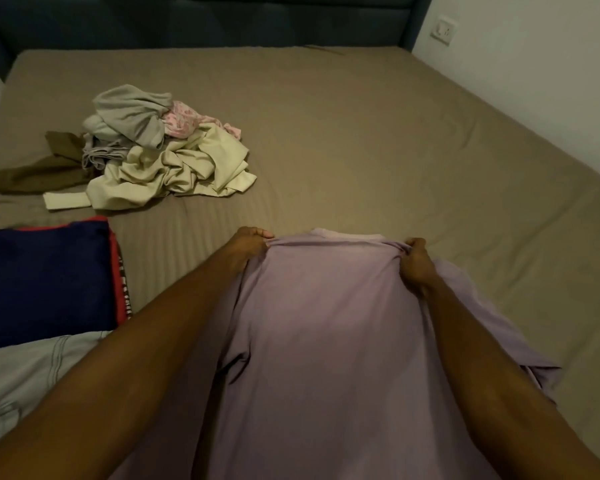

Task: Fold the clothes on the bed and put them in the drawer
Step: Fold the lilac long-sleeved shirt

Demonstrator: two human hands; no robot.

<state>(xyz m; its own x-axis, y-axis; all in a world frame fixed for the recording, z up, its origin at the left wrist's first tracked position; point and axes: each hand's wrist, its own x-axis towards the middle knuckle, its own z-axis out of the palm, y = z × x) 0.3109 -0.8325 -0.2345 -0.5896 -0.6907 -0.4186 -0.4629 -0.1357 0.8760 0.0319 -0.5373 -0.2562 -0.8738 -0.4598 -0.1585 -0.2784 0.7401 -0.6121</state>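
Lilac shirt (326, 341), soft, light and floppy, spread over near edge of bed (378, 140), pinched at both shoulders by left grip (253, 242) and right grip (414, 263), best taken there.

There is a single view, from a wide-angle camera worn on the person's head. It looks forward and steeply down across a wide bed covered in a taupe striped sheet (378, 140), taken from the bed's near edge and facing the dark blue padded headboard (201, 19) along the far edge. Both forearms enter from the bottom corners, very close to the lens. The white wall (534, 81) borders the bed's right edge, and straight lines bow toward the frame's margins.
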